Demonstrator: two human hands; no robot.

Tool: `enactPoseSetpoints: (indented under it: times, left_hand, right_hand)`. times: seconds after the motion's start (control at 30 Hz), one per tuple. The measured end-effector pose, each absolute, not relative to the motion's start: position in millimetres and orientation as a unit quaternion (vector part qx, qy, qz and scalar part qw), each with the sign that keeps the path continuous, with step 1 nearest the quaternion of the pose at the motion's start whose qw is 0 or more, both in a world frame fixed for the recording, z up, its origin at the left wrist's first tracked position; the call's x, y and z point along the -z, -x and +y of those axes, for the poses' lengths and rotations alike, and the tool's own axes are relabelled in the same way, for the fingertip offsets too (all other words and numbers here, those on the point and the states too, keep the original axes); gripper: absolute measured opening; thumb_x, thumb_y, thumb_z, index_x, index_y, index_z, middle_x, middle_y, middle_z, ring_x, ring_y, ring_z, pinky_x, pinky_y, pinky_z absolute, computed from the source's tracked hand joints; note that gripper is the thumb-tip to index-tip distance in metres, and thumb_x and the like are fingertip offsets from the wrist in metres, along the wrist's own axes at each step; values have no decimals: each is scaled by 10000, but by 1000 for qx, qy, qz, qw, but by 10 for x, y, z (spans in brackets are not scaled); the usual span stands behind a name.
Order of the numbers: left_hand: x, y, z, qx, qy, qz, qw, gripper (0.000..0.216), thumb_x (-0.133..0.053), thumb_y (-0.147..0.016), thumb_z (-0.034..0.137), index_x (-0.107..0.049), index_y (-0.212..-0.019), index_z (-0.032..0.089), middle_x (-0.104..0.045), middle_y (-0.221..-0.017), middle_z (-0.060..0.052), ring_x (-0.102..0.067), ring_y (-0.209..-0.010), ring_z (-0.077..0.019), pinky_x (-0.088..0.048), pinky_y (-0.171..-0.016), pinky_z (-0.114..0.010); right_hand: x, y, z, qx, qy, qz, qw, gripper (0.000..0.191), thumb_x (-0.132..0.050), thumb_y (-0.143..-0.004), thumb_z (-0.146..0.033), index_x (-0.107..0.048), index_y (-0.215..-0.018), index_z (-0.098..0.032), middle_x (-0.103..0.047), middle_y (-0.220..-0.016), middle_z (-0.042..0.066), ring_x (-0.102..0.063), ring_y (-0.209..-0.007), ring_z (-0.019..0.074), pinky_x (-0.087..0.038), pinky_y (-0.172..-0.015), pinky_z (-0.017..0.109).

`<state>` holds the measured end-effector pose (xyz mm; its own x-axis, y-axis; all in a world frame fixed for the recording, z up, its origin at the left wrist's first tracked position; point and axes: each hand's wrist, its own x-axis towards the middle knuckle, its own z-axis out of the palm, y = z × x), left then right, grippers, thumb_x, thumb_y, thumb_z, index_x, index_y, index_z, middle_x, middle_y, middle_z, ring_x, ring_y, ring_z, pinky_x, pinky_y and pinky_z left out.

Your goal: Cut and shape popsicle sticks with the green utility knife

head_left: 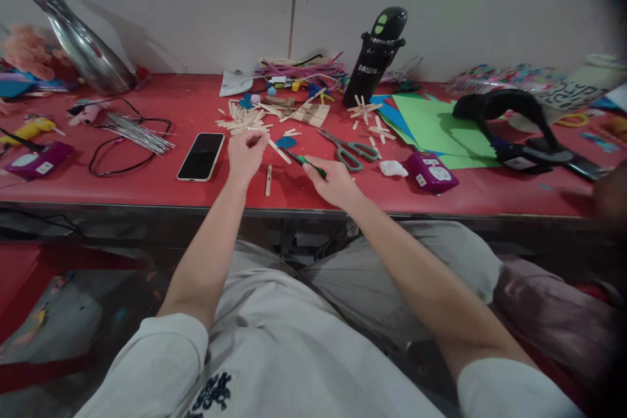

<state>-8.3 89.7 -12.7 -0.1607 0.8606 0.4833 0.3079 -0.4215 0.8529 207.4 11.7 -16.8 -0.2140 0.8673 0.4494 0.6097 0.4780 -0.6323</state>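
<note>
Over the red table, my left hand [246, 151] is closed in a pinch on one end of a wooden craft stick [280, 152], which slants down to the right. My right hand [334, 179] is wrapped round a slim black-and-green tool [313, 167]; its dark tip points at the stick, and I cannot make out its exact kind. Whether tip and stick touch is unclear. Just below, between the hands, lies a short craft stick [268, 180] with a dark mark. Behind my left hand spreads a pile of cut craft sticks [242, 119]. Grey-handled scissors [350, 150] lie open beyond my right hand.
A phone [200, 157] lies left of my left hand. Purple boxes [431, 172] sit at both sides. At the back stand a black bottle [375, 62] and a steel jug [85, 46]. Green paper [435, 124] and a black headset [509, 130] lie to the right.
</note>
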Motion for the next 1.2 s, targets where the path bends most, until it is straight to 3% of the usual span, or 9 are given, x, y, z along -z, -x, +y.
enactPoseSetpoints:
  times: [0.2,0.5,0.83,1.2]
  left_hand:
    - [97,78,873,-594,-606,475,233,67,-723,-777,235,-756,-746,186,-763,-736,-29,-721,-737,-187,-573,-743,-306]
    - [97,57,843,-596,-626,450,224,93,-706,-798,266,-751,-758,195,-756,-734,-15,-704,-710,-169,-551,-687,-283]
    - [79,46,785,-581,-648,446,209,115,-683,-835,287,-732,-768,207,-759,-791,-22,-699,-750,-175,-554,-725,-299]
    - [56,39,753,-583,-652,441,201,142,-677,-831,314,-738,-765,204,-747,-753,-25,-682,-711,-173,-536,-695,-299]
  right_hand:
    - [168,-2085,78,-160,484,-749,424,440,-503,-972,-413,-744,-1225,-146,-743,-1240,92,-689,-1203,298,-543,-1079,442]
    - [179,-2052,62,-164,470,-764,411,427,-507,-969,-376,-732,-1250,-146,-734,-1256,91,-695,-1193,275,-542,-1082,422]
    - [116,-2044,31,-185,484,-757,397,386,-509,-977,-337,-726,-1264,-197,-725,-1284,61,-667,-1241,261,-512,-1123,426]
    - [123,-2041,35,-182,475,-760,405,405,-509,-976,-343,-724,-1258,-147,-725,-1276,89,-681,-1218,260,-525,-1106,408]
